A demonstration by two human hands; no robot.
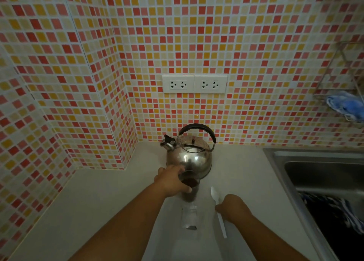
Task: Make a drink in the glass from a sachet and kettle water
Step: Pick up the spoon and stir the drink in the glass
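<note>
A steel kettle (190, 156) with a black handle stands on the pale counter (110, 197) by the tiled wall. Right in front of it is a clear glass (189, 189) with dark brown contents. My left hand (172, 182) is wrapped around its rim from the left. A white plastic spoon (217, 207) lies on the counter to the right of the glass, bowl pointing away from me. My right hand (233, 208) pinches its handle near the middle. A crumpled, shiny sachet (189, 218) lies flat just in front of the glass.
A steel sink (319, 174) takes up the right side, with a dark striped cloth (334, 211) in it. A wire rack (342, 95) holding a blue cloth hangs on the right wall. Two double sockets (194, 84) sit above the kettle.
</note>
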